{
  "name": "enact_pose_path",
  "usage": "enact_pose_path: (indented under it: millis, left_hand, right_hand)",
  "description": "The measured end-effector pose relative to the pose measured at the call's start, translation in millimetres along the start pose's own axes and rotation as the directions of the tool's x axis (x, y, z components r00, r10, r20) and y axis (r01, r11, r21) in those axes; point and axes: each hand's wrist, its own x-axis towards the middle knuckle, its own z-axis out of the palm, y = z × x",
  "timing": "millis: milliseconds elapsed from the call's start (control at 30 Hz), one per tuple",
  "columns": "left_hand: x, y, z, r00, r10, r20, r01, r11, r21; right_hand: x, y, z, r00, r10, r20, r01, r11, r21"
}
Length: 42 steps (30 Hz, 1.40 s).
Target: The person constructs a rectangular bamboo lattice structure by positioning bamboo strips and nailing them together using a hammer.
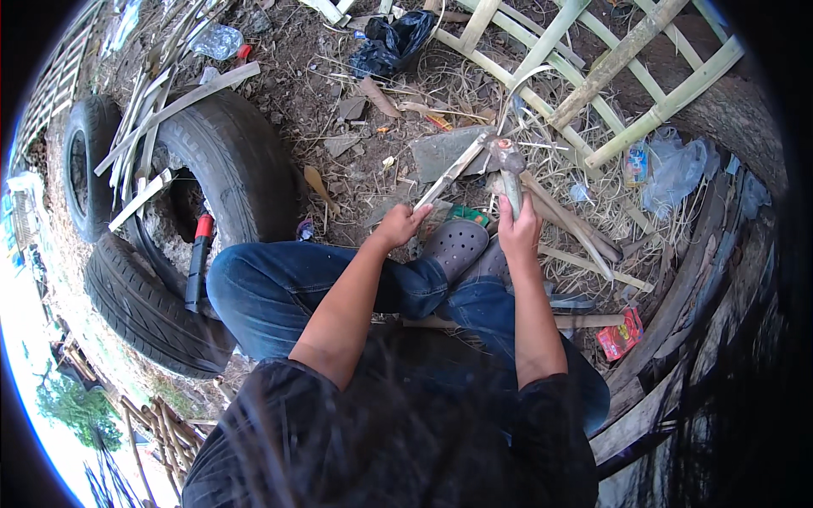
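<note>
My left hand [403, 225] is closed round the near end of a split bamboo strip [457, 169], which slants away to the right. Its far end lies over a flat grey stone slab [430, 159]. In my right hand [519, 227] is a hammer [511, 184], gripped by its pale handle with the head pointing away from me. The hammer's head is close beside the strip's far end; whether they touch I cannot tell. Just below both hands are my feet in grey clogs [456, 247].
A woven bamboo lattice [584, 80] spreads across the far right. Old tyres [224, 161] stand at the left, with bamboo strips [178, 118] leaning over them and a red-and-black tool [200, 258] alongside. Plastic bags [677, 173], a black bag [391, 44] and shavings litter the soil.
</note>
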Motion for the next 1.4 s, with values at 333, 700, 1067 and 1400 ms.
enact_pose_path:
  millis: [333, 700, 1067, 1400]
  left_hand:
    - [-47, 39, -10, 0.959, 0.194, -0.207, -0.182, 0.980, 0.078]
    - [-109, 86, -35, 0.530, 0.822, -0.207, -0.753, 0.569, 0.330]
    - [-211, 85, -81, 0.267, 0.960, -0.085, -0.847, 0.276, 0.455]
    - [-247, 92, -85, 0.118, 0.988, -0.100, -0.833, 0.153, 0.532]
  right_hand:
    - [-7, -12, -55, 0.975, 0.099, -0.200, -0.075, 0.989, 0.127]
    - [-96, -47, -161, 0.884, 0.382, -0.270, -0.155, 0.784, 0.601]
    - [-196, -90, -205, 0.907, 0.152, -0.392, 0.065, 0.870, 0.489]
    - [-229, -134, -221, 0.863, 0.134, -0.488, 0.199, 0.797, 0.571]
